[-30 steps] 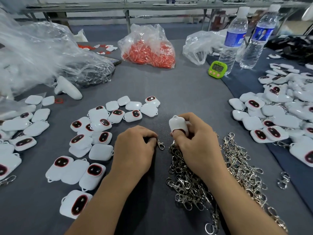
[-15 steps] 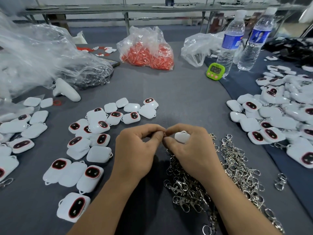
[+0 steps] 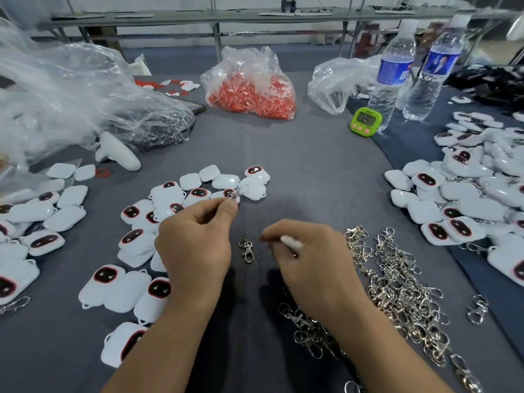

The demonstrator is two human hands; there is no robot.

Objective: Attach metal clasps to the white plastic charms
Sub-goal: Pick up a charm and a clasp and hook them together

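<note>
My right hand is closed on a white plastic charm, of which only an edge shows between the fingers. My left hand is raised to the left, thumb and forefinger pinched together; what looks like a small metal piece shows at the fingertips. One metal clasp lies loose on the grey cloth between the two hands. A pile of metal clasps spreads under and to the right of my right wrist. Several loose white charms lie to the left of and beyond my left hand.
More white charms are heaped at the right on a blue cloth. Behind stand two water bottles, a green timer, a bag of orange parts, clear plastic bags and a white controller.
The hands, joined at the fingertips half a second ago, have parted. My left hand went up and left; a clasp now lies on the cloth between them. The charm stays in my right hand.
</note>
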